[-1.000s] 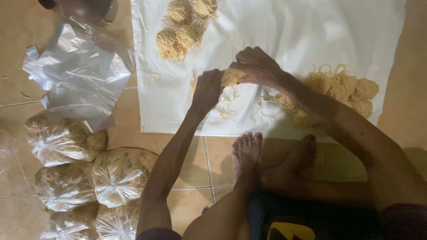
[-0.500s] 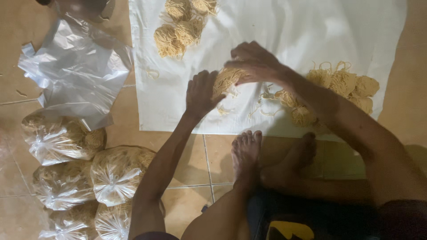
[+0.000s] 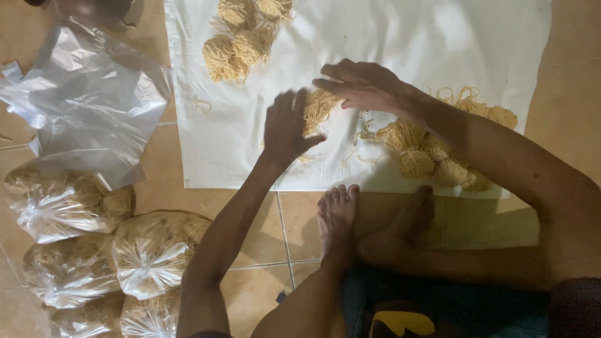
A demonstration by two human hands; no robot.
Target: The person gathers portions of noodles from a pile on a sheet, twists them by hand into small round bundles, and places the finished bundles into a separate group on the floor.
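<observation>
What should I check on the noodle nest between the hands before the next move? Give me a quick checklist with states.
1. Left hand against noodle nest: ok.
2. Right hand cupped over the nest: ok.
3. Nest fully gathered: not ok, loose strands lie beside it on the white cloth.
4. Grip firmness: cannot tell.
5. Finished nests apart from the hands: ok.
6. Empty plastic bags within view at left: ok.
</observation>
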